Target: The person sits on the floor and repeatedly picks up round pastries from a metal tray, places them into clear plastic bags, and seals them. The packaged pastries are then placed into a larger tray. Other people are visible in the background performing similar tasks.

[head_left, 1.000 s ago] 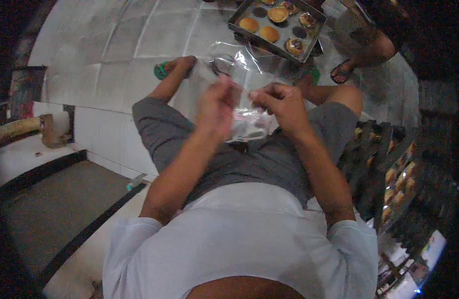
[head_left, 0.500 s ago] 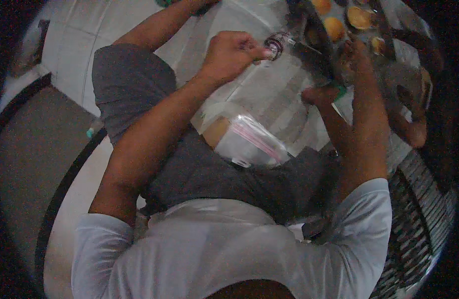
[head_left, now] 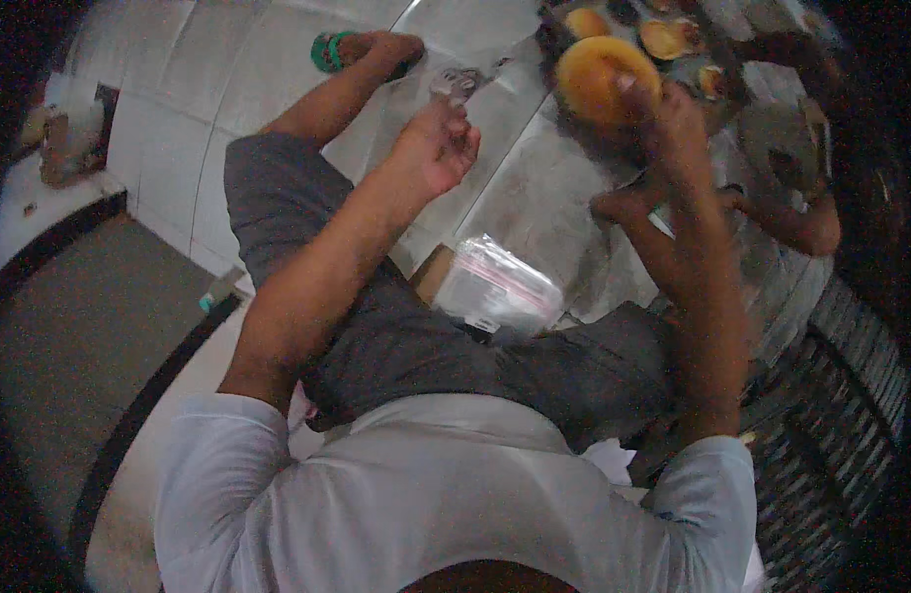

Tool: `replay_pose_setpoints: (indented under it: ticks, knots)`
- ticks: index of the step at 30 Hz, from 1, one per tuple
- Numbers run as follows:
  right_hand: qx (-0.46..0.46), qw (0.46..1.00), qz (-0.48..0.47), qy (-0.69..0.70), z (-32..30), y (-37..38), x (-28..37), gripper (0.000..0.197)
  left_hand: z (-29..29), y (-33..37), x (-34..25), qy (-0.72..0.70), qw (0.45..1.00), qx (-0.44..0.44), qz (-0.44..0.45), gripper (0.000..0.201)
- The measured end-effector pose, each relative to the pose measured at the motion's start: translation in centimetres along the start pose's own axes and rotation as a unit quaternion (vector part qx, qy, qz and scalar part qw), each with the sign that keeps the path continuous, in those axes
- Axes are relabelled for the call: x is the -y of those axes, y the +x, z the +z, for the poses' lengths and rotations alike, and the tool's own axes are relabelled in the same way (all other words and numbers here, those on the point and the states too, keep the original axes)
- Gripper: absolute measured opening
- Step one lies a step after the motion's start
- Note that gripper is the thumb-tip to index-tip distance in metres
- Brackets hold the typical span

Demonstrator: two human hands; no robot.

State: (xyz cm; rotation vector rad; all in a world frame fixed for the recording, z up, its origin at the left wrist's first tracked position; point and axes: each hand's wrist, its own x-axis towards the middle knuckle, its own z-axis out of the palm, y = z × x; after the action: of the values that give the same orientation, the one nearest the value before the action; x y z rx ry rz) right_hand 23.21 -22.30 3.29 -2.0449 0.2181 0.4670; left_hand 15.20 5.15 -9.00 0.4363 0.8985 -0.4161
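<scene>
My left hand (head_left: 438,148) has its fingers curled round the edge of a clear plastic bag (head_left: 455,87) with dark print, which stretches away beyond the fingertips. At the upper right, my right hand (head_left: 673,124) grips a round golden bun (head_left: 596,81), thumb over its top face; motion blurs this hand. The bun is held up in front of the tray, apart from the bag. Between my thighs lies a stack of clear plastic bags (head_left: 500,287) with a pink stripe, a brown cardboard-like piece (head_left: 433,274) beside it.
More round buns (head_left: 665,40) sit in a dark tray at the upper right. Another person's bent arm or leg (head_left: 806,227) shows at the right. My left foot wears a green sandal (head_left: 329,51) on the pale tiled floor (head_left: 515,188). Dark slats (head_left: 811,445) stand lower right.
My right hand has lifted a bun from the tray area and brought it left. My left hand has shifted left and slightly down with the plastic bag. The view has turned a little.
</scene>
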Motion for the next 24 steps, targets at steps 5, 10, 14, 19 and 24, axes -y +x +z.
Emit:
replay_pose_setpoints:
  ticks: [5,10,14,19,24]
  knots:
    - [-0.136,0.955,-0.198,0.175,7.7,-19.2,2.1,0.046,2.6,-5.3,4.5,0.087,0.987,0.015,0.136,0.04]
    - [-0.222,0.921,-0.289,0.138,9.2,-22.7,0.6,0.043,5.0,-15.4,7.2,0.257,0.867,0.035,0.425,0.049]
    - [-0.223,0.88,-0.208,0.364,7.2,-25.2,1.0,0.034,5.9,-21.9,9.8,0.214,0.884,0.099,0.403,0.044]
    - [-0.227,0.916,-0.267,0.192,6.7,-27.5,1.3,0.042,5.1,-24.6,10.8,0.158,0.892,0.207,0.37,0.039]
    - [-0.043,0.869,-0.14,0.472,5.8,-30.1,1.3,0.04,4.3,-26.6,11.7,0.247,0.849,0.262,0.387,0.049]
